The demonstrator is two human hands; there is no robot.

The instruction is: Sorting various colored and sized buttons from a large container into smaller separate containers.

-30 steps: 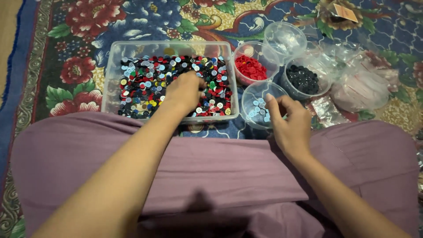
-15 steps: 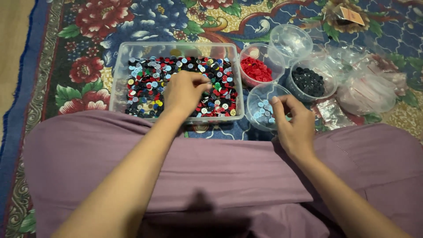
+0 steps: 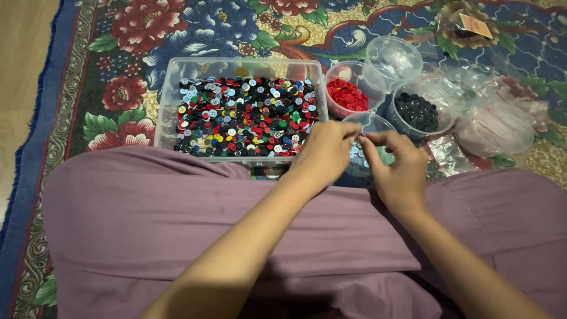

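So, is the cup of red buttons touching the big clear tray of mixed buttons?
Touching, as far as the head view shows: the cup of red buttons sits pressed against the right wall of the clear tray, with no rug visible between them.

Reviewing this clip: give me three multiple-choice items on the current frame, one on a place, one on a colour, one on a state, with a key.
1. Where are both hands?
A. Over the small clear cup of light blue buttons
B. Inside the big tray
C. On the plastic bags

2. What colour are the buttons in the cup next to the tray's far right corner?
A. Green
B. Red
C. Yellow

3. What state is the topmost clear cup in?
A. Full of black buttons
B. Tipped on its side
C. Upright and looking empty

Key:
1 A: the left hand and right hand meet over the light blue button cup, beside the tray.
2 B: the red button cup holds only red.
3 C: the topmost cup stands upright, nothing visible inside.
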